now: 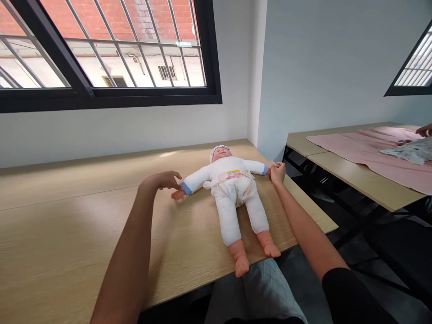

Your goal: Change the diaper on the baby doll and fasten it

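Observation:
A baby doll (pixel 232 180) lies on its back on the wooden table (pixel 84 225), arms spread and feet over the front edge. It has a white cloth body, blue cuffs, a white headband and a diaper (pixel 234 184) round its hips. My left hand (pixel 164 181) is by the doll's cuff on the left, its fingers bent and apart; whether the fingertips touch the cuff I cannot tell. On the other side my right hand (pixel 277 173) is closed round the doll's hand, holding that arm out straight.
A second table (pixel 351 173) stands to the right, with a pink cloth (pixel 354 146) and a pale patterned cloth (pixel 410 150) on it. Another person's hand (pixel 424 130) reaches in there. A barred window (pixel 135 49) is in the wall behind. My legs are under the table's front edge.

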`<state>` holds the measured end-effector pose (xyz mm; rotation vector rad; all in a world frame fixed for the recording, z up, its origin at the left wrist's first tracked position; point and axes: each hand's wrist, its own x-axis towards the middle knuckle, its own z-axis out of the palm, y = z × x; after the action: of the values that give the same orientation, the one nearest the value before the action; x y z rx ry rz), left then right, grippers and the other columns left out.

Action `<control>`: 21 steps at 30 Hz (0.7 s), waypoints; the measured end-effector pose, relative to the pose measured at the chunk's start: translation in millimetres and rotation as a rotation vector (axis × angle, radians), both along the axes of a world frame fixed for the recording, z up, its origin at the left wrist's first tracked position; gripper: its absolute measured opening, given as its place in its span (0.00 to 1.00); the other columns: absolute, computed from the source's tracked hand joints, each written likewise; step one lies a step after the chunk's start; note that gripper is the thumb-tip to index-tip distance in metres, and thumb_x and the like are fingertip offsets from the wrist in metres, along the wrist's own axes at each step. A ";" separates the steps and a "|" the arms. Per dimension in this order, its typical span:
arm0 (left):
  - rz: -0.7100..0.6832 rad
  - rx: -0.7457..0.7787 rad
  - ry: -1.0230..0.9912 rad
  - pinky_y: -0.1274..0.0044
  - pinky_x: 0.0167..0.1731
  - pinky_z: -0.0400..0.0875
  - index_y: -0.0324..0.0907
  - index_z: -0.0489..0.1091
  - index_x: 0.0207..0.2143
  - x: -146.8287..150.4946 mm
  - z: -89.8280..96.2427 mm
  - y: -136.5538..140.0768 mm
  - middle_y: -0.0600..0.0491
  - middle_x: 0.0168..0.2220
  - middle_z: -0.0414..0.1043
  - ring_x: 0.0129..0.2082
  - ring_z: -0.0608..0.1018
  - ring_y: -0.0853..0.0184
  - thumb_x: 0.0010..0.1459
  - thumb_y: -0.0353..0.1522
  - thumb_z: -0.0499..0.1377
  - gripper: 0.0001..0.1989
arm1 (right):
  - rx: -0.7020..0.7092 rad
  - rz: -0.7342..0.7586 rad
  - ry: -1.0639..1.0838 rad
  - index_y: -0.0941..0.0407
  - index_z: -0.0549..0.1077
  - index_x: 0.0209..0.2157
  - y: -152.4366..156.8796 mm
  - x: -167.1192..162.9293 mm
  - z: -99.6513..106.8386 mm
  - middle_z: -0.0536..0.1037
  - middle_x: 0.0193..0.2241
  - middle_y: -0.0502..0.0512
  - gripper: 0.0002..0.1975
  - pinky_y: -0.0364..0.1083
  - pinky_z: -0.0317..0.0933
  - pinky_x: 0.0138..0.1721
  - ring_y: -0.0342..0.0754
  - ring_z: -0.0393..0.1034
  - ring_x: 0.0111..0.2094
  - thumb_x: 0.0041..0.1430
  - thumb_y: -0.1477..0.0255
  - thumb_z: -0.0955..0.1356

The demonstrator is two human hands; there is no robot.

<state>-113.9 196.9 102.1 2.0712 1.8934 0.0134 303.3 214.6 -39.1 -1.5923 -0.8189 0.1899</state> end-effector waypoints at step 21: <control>0.004 -0.240 -0.342 0.75 0.25 0.71 0.43 0.75 0.23 -15.5 -24.5 17.8 0.45 0.28 0.78 0.31 0.79 0.56 0.36 0.33 0.60 0.07 | 0.040 -0.016 -0.043 0.57 0.64 0.37 10.0 8.2 -14.4 0.72 0.36 0.59 0.14 0.51 0.59 0.47 0.53 0.67 0.40 0.45 0.74 0.61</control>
<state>-129.4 214.7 77.6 1.7760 1.6083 0.1268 311.5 224.7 -53.5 -1.5696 -0.8379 0.1282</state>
